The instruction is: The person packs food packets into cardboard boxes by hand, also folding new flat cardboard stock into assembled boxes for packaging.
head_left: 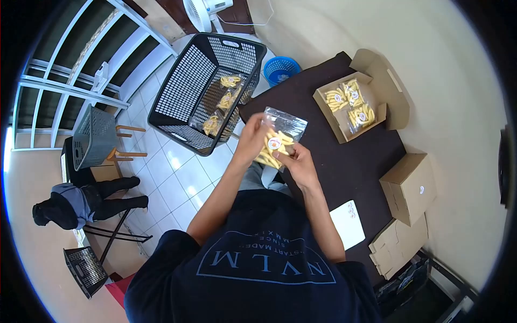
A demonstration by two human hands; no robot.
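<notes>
Left hand [250, 139] and right hand [299, 161] apparently pinch snack bag [281, 132].

The held bag [280, 137] is clear plastic stuffed with yellow sticks, plus a round white sticker with an orange-red middle. Same yellow packs sit in the tan cardboard box [385, 81] and the black mesh-pattern basket [188, 81]. The table [350, 167] is dark brown, nearly black, with a white sheet [349, 223] on it, the small basket [281, 70] is bright blue, the shirt [258, 290] navy with pale blue lettering, the floor [172, 172] white tiles in a grey grid.
</notes>
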